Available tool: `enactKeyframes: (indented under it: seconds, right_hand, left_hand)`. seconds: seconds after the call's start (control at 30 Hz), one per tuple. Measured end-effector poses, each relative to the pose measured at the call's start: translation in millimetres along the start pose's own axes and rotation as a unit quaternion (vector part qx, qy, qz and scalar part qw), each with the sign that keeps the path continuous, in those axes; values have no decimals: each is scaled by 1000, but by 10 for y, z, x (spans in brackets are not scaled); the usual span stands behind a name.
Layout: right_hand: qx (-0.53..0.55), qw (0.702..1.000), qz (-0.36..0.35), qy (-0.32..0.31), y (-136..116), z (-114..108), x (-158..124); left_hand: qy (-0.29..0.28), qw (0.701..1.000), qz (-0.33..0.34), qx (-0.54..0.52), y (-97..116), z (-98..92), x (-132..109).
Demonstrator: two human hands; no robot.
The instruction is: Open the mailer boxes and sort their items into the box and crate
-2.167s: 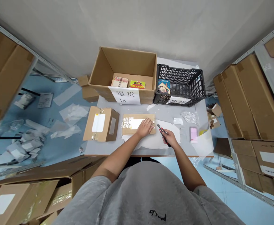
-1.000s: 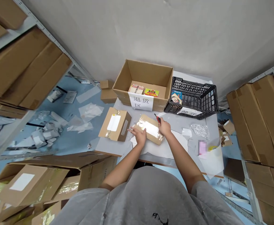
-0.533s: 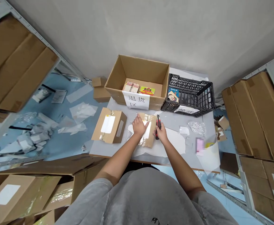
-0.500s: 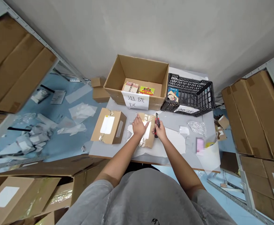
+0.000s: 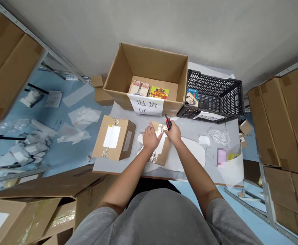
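A small taped cardboard parcel (image 5: 161,151) lies lengthwise on the grey table (image 5: 189,129), on torn white wrapping. My left hand (image 5: 150,137) presses flat on its top, fingers stretched out. My right hand (image 5: 174,132) is closed round a red and black utility knife (image 5: 167,121) at the parcel's far end, blade end pointing away from me. A second sealed box (image 5: 113,137) with a white label sits to the left of the parcel.
At the back stand an open carton (image 5: 118,73) with a paper sign and books inside, and a black plastic crate (image 5: 215,95) holding one book. Plastic scraps lie on the table's right. Shelves of cartons flank both sides; wrapping litters the blue floor on the left.
The parcel was turned from crosswise to lengthwise. My right hand with the knife moved from its right side to its far end. My left hand stayed on top.
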State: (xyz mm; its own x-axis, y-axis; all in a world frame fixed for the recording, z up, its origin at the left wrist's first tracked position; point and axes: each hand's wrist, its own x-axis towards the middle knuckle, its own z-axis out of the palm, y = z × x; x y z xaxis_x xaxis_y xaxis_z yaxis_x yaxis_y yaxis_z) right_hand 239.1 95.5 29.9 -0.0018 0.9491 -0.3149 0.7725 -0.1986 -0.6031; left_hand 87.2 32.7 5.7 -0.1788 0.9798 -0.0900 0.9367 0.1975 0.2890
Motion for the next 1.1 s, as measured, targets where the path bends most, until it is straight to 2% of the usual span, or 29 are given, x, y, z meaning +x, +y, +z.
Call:
enactKeyframes:
  seconds: [0.2,0.33,0.4,0.47,0.6,0.67,0.73,0.8,0.87,0.97,1.1]
  right_hand:
    - [-82,996,21,-16,-128,18,10]
    - [-82,996,18,-24,-144,-23,-28]
    - [-69,997,26,-30,-126,-56,-66]
    - [-40,997,42,-43,-74,-85,-147]
    - [94,987,102,-85,105,-80,-429]
    - [152,977,132,-71,191,-43,-560]
    - [154,978,141,-28,246,-3,-633]
    - [118,984,137,9,266,18,-641]
    - [86,987,133,13,264,11,-608]
    - [101,986,131,-22,275,-48,-554]
    - [214,964,129,-96,381,-133,-558]
  left_hand:
    - [-45,999,-21,-14,117,-4,96]
    - [-32,998,-49,-11,297,77,163]
    - [-28,999,-39,-6,320,106,206]
    - [-37,999,13,-1,262,107,264]
    - [-73,982,177,-8,17,46,403]
    - [-83,966,243,-19,-65,12,440]
    - [-85,958,274,-30,-73,-12,429]
    - [-80,961,263,-32,-13,-19,368]
    - [-73,971,225,-28,82,-9,278]
    - [-63,981,179,-27,190,26,151]
    - [-51,982,177,-36,183,69,103]
